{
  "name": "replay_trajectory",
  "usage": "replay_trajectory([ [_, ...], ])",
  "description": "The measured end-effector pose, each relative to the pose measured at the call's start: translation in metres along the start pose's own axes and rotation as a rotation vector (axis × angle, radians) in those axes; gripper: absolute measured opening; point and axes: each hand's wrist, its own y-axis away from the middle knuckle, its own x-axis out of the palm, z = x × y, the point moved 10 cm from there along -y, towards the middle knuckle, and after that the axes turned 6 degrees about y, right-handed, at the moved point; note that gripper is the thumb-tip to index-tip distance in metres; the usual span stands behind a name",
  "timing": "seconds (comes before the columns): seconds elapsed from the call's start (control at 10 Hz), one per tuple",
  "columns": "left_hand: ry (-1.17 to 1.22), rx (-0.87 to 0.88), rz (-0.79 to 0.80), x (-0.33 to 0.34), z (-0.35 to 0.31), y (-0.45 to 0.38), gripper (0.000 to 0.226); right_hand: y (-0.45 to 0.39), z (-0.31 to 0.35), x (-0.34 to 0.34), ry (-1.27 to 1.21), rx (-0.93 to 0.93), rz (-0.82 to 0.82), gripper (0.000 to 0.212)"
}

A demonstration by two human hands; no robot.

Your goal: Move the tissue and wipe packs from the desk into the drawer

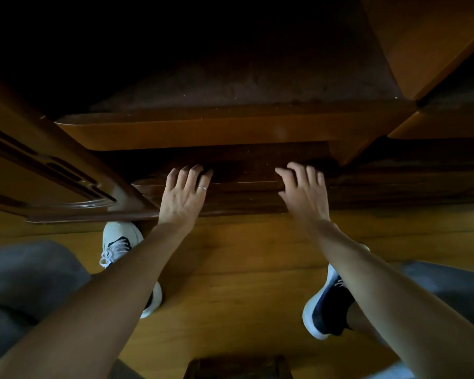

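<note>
I look down at a low, dark wooden drawer (pixel 244 195) at the foot of a wooden cabinet. My left hand (pixel 185 192) rests on the left part of the drawer front with its fingers spread and reaching over the top edge; it wears a ring. My right hand (pixel 303 190) lies the same way on the right part. Neither hand holds anything. No tissue or wipe pack is in view, and the drawer's inside is too dark to see.
An open cabinet door (pixel 52 173) juts out at the left, close to my left arm. A wooden shelf edge (pixel 203 132) overhangs the drawer. My sneakers (pixel 118 242) (pixel 329 305) stand on the wooden floor (pixel 244 269). A dark wooden object (pixel 236 367) sits at the bottom edge.
</note>
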Motion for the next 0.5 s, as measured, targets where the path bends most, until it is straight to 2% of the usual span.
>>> replay_trajectory([
  [0.2,0.072,0.025,-0.132,-0.008,-0.001,0.003,0.079,-0.001,0.003,0.013,0.011,0.017,0.032,0.086],
  [0.3,0.076,0.017,-0.090,-0.011,-0.005,0.001,0.083,-0.002,0.005,0.009,0.022,0.031,0.077,0.076],
  [0.4,0.065,0.054,-0.123,-0.019,-0.005,0.006,0.076,-0.005,0.010,-0.003,0.038,0.023,0.085,0.059],
  [0.5,-0.021,0.289,-0.178,-0.040,-0.001,0.022,0.055,-0.012,0.015,-0.050,-0.041,-0.104,-0.084,0.038],
])
